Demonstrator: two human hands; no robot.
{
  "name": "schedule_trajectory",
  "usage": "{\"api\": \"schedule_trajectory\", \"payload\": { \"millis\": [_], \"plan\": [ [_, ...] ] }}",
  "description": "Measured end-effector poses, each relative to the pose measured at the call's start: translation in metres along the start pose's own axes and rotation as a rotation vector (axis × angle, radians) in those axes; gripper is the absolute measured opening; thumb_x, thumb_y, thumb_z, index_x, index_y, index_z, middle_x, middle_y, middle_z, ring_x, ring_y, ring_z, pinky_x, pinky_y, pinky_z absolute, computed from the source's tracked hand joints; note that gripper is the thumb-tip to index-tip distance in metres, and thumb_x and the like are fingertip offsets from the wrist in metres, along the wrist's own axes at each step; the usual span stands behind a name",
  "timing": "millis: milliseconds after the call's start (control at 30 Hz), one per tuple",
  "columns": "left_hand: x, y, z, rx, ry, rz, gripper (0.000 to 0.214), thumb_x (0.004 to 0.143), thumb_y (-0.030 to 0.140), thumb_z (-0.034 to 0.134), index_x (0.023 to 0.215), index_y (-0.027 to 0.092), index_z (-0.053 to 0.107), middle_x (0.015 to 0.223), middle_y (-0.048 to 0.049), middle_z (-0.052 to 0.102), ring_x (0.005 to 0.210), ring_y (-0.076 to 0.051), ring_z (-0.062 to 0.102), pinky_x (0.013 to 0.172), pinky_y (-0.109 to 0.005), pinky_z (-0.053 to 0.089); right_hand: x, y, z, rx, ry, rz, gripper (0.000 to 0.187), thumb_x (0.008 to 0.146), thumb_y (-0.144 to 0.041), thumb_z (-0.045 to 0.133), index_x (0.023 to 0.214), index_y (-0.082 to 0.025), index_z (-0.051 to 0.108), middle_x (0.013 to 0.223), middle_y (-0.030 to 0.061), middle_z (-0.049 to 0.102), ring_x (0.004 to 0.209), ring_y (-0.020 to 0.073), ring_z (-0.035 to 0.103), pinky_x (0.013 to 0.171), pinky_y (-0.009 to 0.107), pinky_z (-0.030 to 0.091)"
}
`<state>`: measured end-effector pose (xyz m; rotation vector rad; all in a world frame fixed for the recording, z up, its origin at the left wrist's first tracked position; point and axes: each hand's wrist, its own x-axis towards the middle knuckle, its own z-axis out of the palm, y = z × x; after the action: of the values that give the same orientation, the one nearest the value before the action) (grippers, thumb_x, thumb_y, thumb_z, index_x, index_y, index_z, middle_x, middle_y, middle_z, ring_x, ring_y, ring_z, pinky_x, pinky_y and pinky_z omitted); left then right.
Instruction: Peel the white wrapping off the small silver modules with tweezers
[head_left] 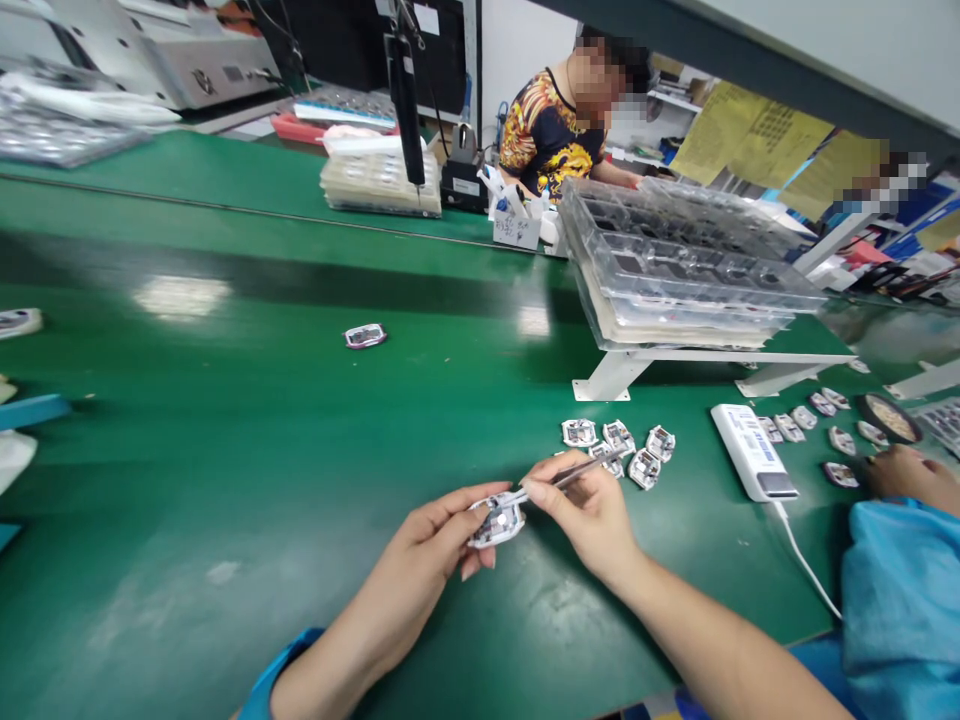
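As the left hand [431, 545] pinches it, tweezers [570, 477] touch the white, silvery casing [496, 522].

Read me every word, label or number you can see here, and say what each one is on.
Nothing reads clearly.
Printed label on the white oblong plastic device: too small.
Handwriting on the small white card box: blurred.
Yellow paper sheets at the back: blurred.
The small white part in the left hand: no text visible.
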<state>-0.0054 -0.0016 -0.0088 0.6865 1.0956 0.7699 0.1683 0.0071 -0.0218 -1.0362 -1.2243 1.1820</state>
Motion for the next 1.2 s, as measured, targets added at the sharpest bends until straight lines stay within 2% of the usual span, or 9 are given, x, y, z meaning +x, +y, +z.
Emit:
{"api": "schedule_trajectory", "payload": {
  "millis": [100, 333, 500, 633, 833, 1200],
  "plan": [
    [-0.002, 0.002, 0.001, -0.057, -0.015, -0.028, 0.046, 0.066, 0.046, 0.079, 0.096, 0.013, 0.076, 0.072, -0.0032, 0.066, 0.059, -0.013, 0.052, 0.054, -0.025, 0.037, -0.002, 0.0, 0.002, -0.007, 0.024, -0.042, 0.016, 0.077, -0.033, 0.078, 0.082, -0.02, 0.069, 0.08, 0.0034, 0.076, 0.074, 0.0175, 0.071, 0.068, 0.03, 0.058],
    [-0.002, 0.003, 0.003, -0.024, 0.008, -0.016, 0.046, 0.066, 0.045, 0.081, 0.1, 0.015, 0.074, 0.079, -0.0029, 0.068, 0.062, -0.012, 0.051, 0.055, -0.023, 0.038, -0.004, -0.004, 0.002, -0.018, -0.049, -0.126, 0.007, 0.077, -0.022, 0.079, 0.079, -0.022, 0.072, 0.08, 0.0032, 0.075, 0.078, 0.0187, 0.071, 0.075, 0.032, 0.056],
    [-0.002, 0.002, 0.002, 0.158, 0.057, 0.134, 0.044, 0.068, 0.038, 0.078, 0.104, 0.015, 0.072, 0.064, 0.0015, 0.064, 0.057, -0.012, 0.05, 0.053, -0.023, 0.038, -0.003, -0.004, 0.0, 0.023, 0.026, 0.006, 0.008, 0.079, -0.024, 0.076, 0.083, -0.022, 0.069, 0.079, 0.0007, 0.074, 0.073, 0.0154, 0.068, 0.069, 0.027, 0.053],
    [-0.001, 0.001, 0.003, 0.239, 0.072, 0.22, 0.04, 0.067, 0.036, 0.075, 0.101, 0.016, 0.072, 0.063, 0.0015, 0.065, 0.057, -0.013, 0.052, 0.055, -0.024, 0.042, -0.003, -0.003, 0.001, 0.041, 0.032, 0.088, 0.011, 0.077, -0.027, 0.077, 0.081, -0.022, 0.068, 0.077, -0.0002, 0.073, 0.072, 0.015, 0.067, 0.069, 0.027, 0.052],
    [0.0, -0.004, 0.003, 0.271, 0.081, 0.25, 0.039, 0.067, 0.036, 0.073, 0.101, 0.017, 0.072, 0.069, 0.0, 0.068, 0.062, -0.015, 0.056, 0.06, -0.025, 0.046, -0.002, -0.002, 0.001, 0.105, 0.038, 0.129, 0.011, 0.073, -0.024, 0.079, 0.077, -0.021, 0.069, 0.073, -0.0018, 0.073, 0.068, 0.0135, 0.066, 0.067, 0.026, 0.051],
    [0.0, -0.006, 0.002, 0.246, 0.041, 0.213, 0.039, 0.067, 0.033, 0.073, 0.103, 0.018, 0.07, 0.088, -0.0049, 0.077, 0.072, -0.018, 0.065, 0.065, -0.026, 0.051, -0.001, -0.004, 0.002, 0.114, 0.061, 0.11, 0.01, 0.073, -0.023, 0.079, 0.075, -0.021, 0.069, 0.07, -0.0014, 0.073, 0.066, 0.014, 0.067, 0.064, 0.026, 0.052]
  ]
}}
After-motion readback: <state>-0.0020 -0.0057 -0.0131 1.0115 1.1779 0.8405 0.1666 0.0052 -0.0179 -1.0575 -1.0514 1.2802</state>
